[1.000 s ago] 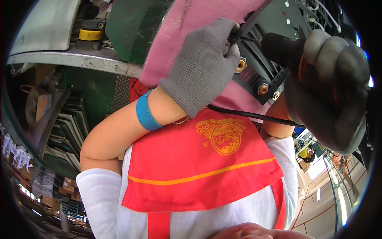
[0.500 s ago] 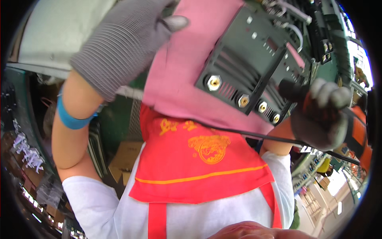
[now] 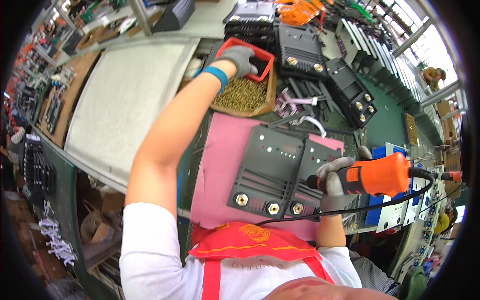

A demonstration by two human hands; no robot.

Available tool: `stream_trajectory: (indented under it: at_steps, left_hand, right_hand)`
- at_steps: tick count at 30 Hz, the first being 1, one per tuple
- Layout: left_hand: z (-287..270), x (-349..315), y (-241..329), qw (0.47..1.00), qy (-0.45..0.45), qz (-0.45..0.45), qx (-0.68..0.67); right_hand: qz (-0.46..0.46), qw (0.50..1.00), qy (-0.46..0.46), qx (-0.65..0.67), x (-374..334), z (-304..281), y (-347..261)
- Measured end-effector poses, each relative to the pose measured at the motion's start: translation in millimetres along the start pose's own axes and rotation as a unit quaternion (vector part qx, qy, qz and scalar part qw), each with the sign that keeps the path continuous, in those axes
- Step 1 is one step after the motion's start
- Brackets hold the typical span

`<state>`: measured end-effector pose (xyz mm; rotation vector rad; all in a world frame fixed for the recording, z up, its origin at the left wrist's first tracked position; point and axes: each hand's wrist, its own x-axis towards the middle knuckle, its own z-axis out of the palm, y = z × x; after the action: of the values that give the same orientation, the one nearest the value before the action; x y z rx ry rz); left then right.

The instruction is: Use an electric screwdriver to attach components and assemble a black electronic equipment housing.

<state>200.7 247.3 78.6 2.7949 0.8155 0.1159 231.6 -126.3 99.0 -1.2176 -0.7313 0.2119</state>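
Note:
My left hand [image 3: 238,60], in a grey glove, reaches into a red bin [image 3: 268,62] of dark small parts. Its fingertips are hidden there. Under that bin, a box of brass-coloured screws [image 3: 242,96] stands at the mat's far edge. My gloved right hand [image 3: 336,181] is wrapped round an orange and black electric screwdriver [image 3: 377,175], its dark nose pointing left. Below the tool, two black front panels [image 3: 265,162] with brass-centred hex sockets lie side by side on a pink mat [image 3: 212,172]. The right-hand panel is partly covered by my right hand.
A black cord [image 3: 360,211] runs from the screwdriver across the mat's near edge. More black panels [image 3: 300,50] and orange handles [image 3: 300,11] lie at the back. Blue-edged panels [image 3: 387,205] stand at right. A pale metal sheet [image 3: 130,105] covers the left side.
My left hand has moved from over the mat away into the red bin. My right hand still grips the screwdriver, now nearer the panels. The view has shifted to show more of the bench.

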Motion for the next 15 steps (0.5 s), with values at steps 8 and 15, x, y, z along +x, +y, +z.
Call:
stream_trajectory:
  at_steps: [8,15]
  left_hand:
    - [2.0,22.1,19.6,0.984,-0.146,-0.078,0.062]
    - [27.7,19.8,9.4,0.998,0.035,-0.041,0.019]
  right_hand:
    - [0.024,0.998,0.010,-0.062,-3.7,-13.3,12.4]
    - [0.011,0.996,-0.029,-0.080,-5.8,-13.0,8.5]
